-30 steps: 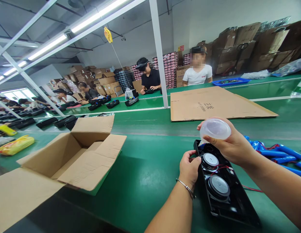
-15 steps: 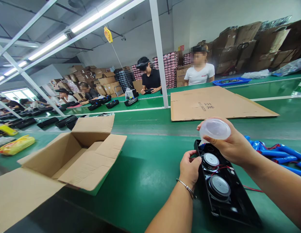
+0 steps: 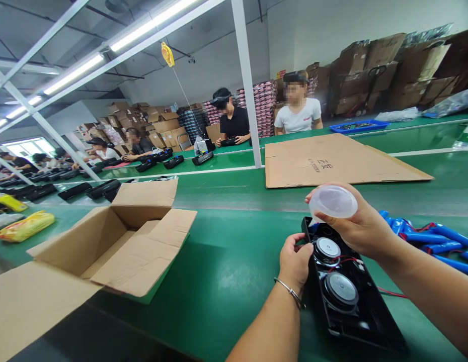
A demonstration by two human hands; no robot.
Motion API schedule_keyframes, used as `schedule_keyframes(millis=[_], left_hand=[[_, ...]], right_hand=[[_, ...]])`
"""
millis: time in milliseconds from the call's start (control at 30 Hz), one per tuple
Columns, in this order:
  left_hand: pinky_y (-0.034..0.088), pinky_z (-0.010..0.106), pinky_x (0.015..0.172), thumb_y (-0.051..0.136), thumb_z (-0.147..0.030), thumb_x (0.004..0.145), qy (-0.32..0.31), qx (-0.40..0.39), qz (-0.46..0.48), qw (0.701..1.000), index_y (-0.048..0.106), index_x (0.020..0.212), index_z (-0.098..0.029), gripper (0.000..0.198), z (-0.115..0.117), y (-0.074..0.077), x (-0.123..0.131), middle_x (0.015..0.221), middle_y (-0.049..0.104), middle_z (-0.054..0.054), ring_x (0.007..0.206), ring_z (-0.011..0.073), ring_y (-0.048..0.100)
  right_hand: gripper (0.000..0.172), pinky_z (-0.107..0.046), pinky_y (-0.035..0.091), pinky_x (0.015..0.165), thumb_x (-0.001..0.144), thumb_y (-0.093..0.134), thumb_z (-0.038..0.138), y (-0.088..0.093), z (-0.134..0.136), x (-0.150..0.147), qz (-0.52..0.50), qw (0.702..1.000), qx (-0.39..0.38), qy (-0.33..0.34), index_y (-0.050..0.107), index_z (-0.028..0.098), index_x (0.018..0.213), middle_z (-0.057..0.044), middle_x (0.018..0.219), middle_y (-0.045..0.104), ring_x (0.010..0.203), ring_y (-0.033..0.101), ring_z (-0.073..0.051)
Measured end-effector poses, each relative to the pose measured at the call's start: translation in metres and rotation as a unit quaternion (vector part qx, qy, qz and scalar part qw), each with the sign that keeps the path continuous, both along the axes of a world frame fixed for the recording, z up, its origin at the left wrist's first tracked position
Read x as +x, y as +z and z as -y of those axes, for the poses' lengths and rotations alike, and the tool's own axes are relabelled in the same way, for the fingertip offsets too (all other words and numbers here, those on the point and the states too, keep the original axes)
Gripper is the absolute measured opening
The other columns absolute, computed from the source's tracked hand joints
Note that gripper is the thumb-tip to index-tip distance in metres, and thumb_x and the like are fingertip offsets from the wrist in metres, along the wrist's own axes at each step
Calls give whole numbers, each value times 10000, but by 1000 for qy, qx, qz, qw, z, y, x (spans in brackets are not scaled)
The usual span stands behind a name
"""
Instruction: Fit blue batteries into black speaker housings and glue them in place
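A black speaker housing (image 3: 370,306) lies open on the green bench, with two round speaker drivers (image 3: 341,289) and thin red wires inside. My left hand (image 3: 296,259) pinches the housing's left edge near its far end, thumb beside the farther driver. Above that far end, my right hand (image 3: 357,221) is closed around a translucent plastic bottle (image 3: 333,201). The bottle's round end faces me, and its other end is hidden behind my fingers and the housing.
Several blue wrapped battery packs (image 3: 441,241) lie right of the housing. An open cardboard box (image 3: 143,251) stands to the left. A flat cardboard sheet (image 3: 343,161) lies beyond my hands, a blue tray (image 3: 358,125) farther back. Co-workers (image 3: 298,113) sit across the bench.
My right hand and the bottle have shifted very slightly; my left hand and the housing stay put. Across the bench, the co-worker in white has moved left.
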State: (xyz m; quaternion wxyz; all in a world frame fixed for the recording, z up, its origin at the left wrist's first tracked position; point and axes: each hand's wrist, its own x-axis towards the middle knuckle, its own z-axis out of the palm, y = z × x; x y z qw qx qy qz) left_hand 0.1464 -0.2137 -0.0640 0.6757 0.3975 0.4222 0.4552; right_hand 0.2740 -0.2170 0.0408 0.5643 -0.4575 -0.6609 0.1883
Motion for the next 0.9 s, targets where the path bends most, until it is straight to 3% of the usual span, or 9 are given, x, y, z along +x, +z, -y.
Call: schedule_keyframes(millis=[900], left_hand=[[459,242,658,635,-279,656,-3,3,-37,999,570,1079,-149,447,1,5,-1,801,652,46,719,156,590]], right_hand=[[504,-415,431,877,748,628,366,-2,3,-2,6,1000,2,17,391,240,1174,-74,1101,530,969,529,-204]])
